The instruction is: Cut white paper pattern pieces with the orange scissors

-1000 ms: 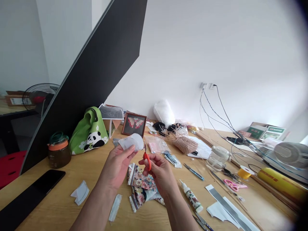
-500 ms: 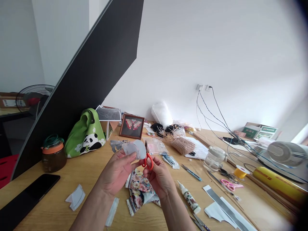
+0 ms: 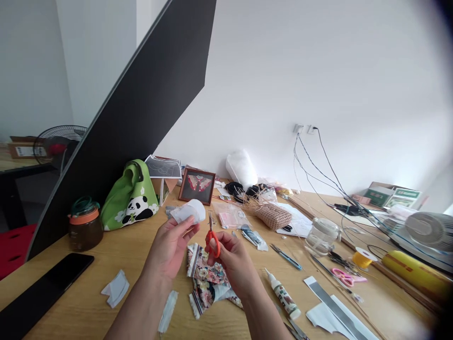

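Between the thumb and fingers of my left hand [image 3: 170, 245] is a pale, rounded piece of fabric or paper [image 3: 189, 212]; which of the two I cannot tell. My right hand [image 3: 226, 257] grips small orange-handled scissors [image 3: 213, 243] by the loops, their blades pointing up and away. A small gap separates the blades from the pale piece. Below both hands, floral fabric [image 3: 207, 278] with frayed edges lies on the table. A pale frayed strip [image 3: 168, 311] rests under my left wrist, and a cut white piece [image 3: 116, 289] is farther left.
A glue bottle [image 3: 283, 293] lies right of my right forearm, beside a blue-handled tool [image 3: 286, 257]. At left are a black phone [image 3: 46, 290], a lidded jar [image 3: 85, 226] and a green panda bag [image 3: 130, 198]. A framed piece [image 3: 197, 186] and woven pouch [image 3: 273, 216] stand behind.
The scissors have come away from the pale piece and moved slightly down and left. My left hand has turned the piece a little and shifted it left. The view has swung slightly left.
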A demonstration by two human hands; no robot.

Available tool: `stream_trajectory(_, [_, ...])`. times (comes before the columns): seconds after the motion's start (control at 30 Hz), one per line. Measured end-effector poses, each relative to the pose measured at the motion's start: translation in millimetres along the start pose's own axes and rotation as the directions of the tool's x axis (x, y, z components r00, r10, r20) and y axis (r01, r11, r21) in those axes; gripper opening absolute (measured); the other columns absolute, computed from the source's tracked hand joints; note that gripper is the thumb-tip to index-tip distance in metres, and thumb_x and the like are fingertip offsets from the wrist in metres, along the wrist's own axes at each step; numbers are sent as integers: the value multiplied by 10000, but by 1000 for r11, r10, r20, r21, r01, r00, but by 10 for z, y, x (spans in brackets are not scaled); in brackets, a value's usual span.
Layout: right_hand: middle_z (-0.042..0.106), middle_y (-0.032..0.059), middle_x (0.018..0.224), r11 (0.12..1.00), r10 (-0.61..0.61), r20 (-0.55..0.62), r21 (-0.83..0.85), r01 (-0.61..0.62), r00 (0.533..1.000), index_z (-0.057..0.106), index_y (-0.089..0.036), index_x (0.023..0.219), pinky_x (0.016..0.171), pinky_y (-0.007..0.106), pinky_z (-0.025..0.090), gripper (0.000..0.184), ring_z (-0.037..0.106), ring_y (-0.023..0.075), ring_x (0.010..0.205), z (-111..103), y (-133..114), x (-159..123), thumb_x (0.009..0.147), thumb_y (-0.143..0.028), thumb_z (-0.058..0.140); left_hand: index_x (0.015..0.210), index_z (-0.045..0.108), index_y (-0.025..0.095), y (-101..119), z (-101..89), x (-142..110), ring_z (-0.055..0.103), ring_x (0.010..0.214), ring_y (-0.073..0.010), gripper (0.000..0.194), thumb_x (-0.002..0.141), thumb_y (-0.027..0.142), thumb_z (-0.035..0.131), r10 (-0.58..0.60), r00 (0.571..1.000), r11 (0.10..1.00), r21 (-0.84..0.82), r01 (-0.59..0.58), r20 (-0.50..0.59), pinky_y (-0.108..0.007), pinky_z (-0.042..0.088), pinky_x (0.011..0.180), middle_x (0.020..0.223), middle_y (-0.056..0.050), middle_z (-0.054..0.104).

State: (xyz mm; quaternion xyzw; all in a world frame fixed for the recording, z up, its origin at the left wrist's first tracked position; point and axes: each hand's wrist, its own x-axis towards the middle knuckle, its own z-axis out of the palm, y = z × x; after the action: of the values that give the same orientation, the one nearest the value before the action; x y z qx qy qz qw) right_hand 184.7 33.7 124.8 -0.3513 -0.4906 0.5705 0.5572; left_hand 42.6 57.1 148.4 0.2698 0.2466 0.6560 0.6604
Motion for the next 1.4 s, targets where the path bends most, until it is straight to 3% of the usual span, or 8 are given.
stream_trajectory(0.2, [602, -10, 606, 987, 56, 48, -153, -48, 997, 611, -112, 766, 550, 219, 419, 429, 538, 91, 531, 60, 5, -10, 621, -474, 791, 842, 715, 120, 7, -6, 27, 630, 756, -137, 239, 610, 101, 769, 44, 996, 999, -14, -45, -83, -243, 518, 687, 898, -81, 712])
stream_trajectory(0.37, [606, -5, 637, 982, 65, 62, -182, -53, 996, 607, -114, 763, 549, 219, 407, 463, 520, 91, 545, 87, 18, -11, 576, -484, 812, 789, 715, 109, -11, 1, 9, 616, 689, -117, 231, 572, 116, 793, 29, 996, 1000, -5, -30, -80, -223, 510, 642, 819, -63, 706])
stream_trajectory(0.7, [617, 5, 634, 986, 40, 53, -166, -30, 998, 621, -123, 737, 527, 224, 403, 416, 526, 92, 510, 88, -12, -23, 642, -503, 760, 756, 721, 110, -81, 31, 3, 601, 638, -98, 255, 527, 159, 822, 25, 997, 998, 64, -20, -78, -219, 498, 638, 740, -40, 703])
stream_trajectory(1.13, [635, 10, 609, 982, 79, -6, -171, -79, 997, 611, -110, 720, 464, 202, 379, 432, 512, 78, 445, 81, -36, -29, 618, -499, 769, 776, 702, 109, -104, 8, 8, 590, 669, -116, 288, 512, 154, 808, 62, 995, 986, 159, -50, -74, -241, 484, 662, 743, -30, 691])
stream_trajectory(1.4, [635, 7, 638, 984, 78, 51, -166, -68, 996, 614, -118, 733, 489, 207, 405, 426, 529, 82, 468, 59, -32, -39, 622, -500, 769, 790, 697, 113, -106, -3, 26, 596, 700, -142, 278, 530, 153, 785, 106, 992, 972, 219, -87, -75, -258, 479, 671, 769, -47, 691])
